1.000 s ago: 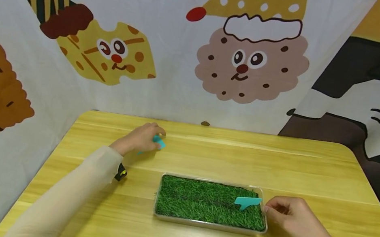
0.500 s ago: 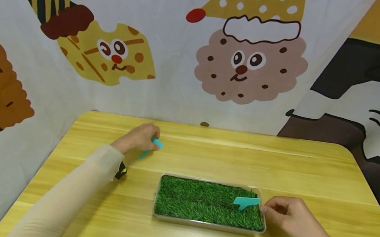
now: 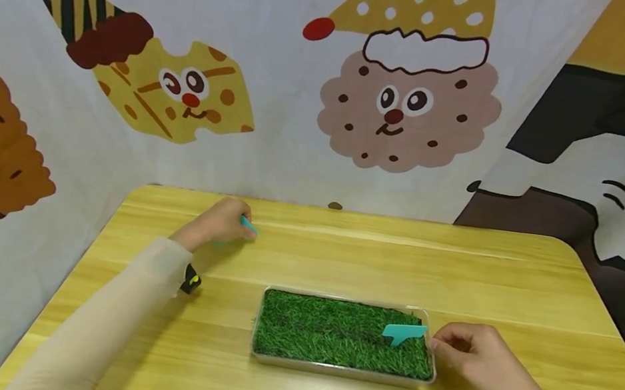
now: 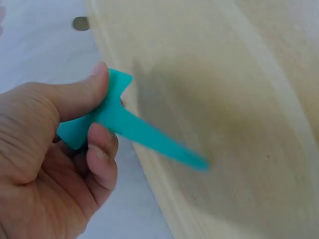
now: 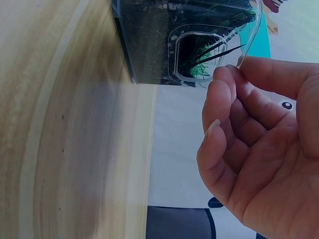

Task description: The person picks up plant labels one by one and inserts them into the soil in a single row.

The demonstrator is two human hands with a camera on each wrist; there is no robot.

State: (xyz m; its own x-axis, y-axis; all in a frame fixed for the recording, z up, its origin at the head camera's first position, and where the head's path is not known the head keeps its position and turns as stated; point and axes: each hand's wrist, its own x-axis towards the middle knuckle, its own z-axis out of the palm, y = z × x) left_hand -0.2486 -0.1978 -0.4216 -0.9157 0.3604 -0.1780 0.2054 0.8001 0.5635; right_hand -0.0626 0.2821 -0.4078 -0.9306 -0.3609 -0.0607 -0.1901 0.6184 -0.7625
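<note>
Near the back left of the table, my left hand (image 3: 222,221) pinches a teal T-shaped plant label (image 4: 157,140) by its head, between thumb and fingers. In the left wrist view its long pointed stem sticks out over the wood. My right hand (image 3: 476,356) pinches the right rim of a clear plastic box (image 3: 341,370) with thumb and fingertips. Green artificial grass (image 3: 322,331) fills this box. A second teal plant label (image 3: 404,332) stands in the grass near the right end, its head up and the lower stem hidden.
The box stands on a light wooden table (image 3: 192,352). A white cloth printed with cartoon food figures (image 3: 288,117) hangs behind the table's back edge. A black band device (image 3: 191,279) sits at the left wrist.
My left hand has moved a little to the left with the plant label, which has turned in the fingers. The right hand keeps its place at the box rim.
</note>
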